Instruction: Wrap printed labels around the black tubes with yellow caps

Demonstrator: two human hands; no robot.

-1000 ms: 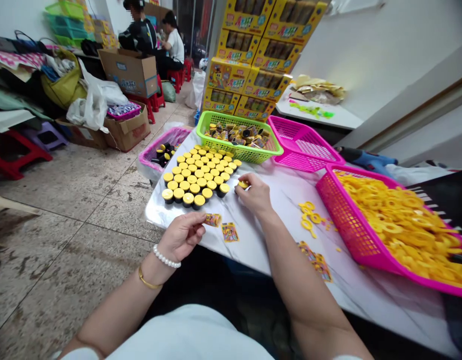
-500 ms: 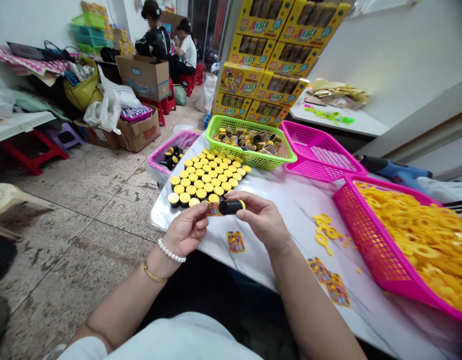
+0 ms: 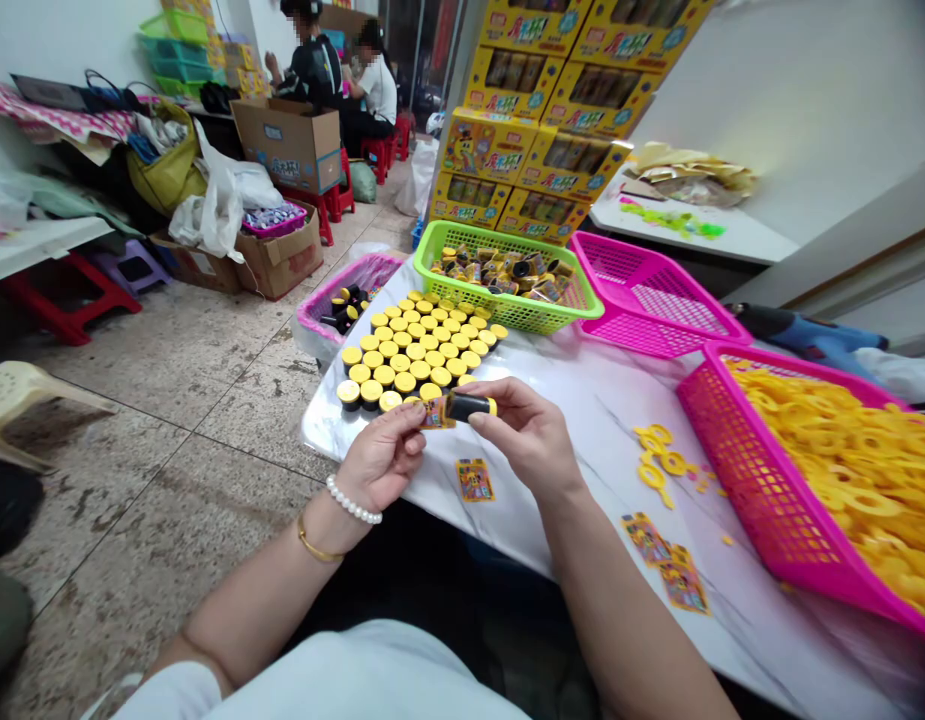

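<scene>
My left hand (image 3: 383, 450) pinches a small printed sleeve label (image 3: 435, 413), orange and yellow, between thumb and forefinger. My right hand (image 3: 533, 435) grips a black bottle (image 3: 468, 406) with a yellow cap, held sideways with the cap to the right. Bottle and label meet end to end; whether the label goes around the bottle's end I cannot tell. Just beyond my hands, several yellow-capped black bottles (image 3: 404, 383) stand upright in close rows. A loose label (image 3: 475, 481) lies on the white table (image 3: 582, 400) below my hands, and more labels (image 3: 683, 580) lie near my right forearm.
A green basket (image 3: 514, 312) of labelled bottles stands behind the rows, with stacked yellow boxes (image 3: 499, 150) beyond. Pink baskets (image 3: 762, 480) stand at right, the nearest full of yellow rings. A lined pink bin (image 3: 319, 325) is at left. Two people sit farther back.
The bottle and label have shifted slightly right in the picture, much as the whole view has. The label's end sits closer against the bottle. Both hands keep their grips.
</scene>
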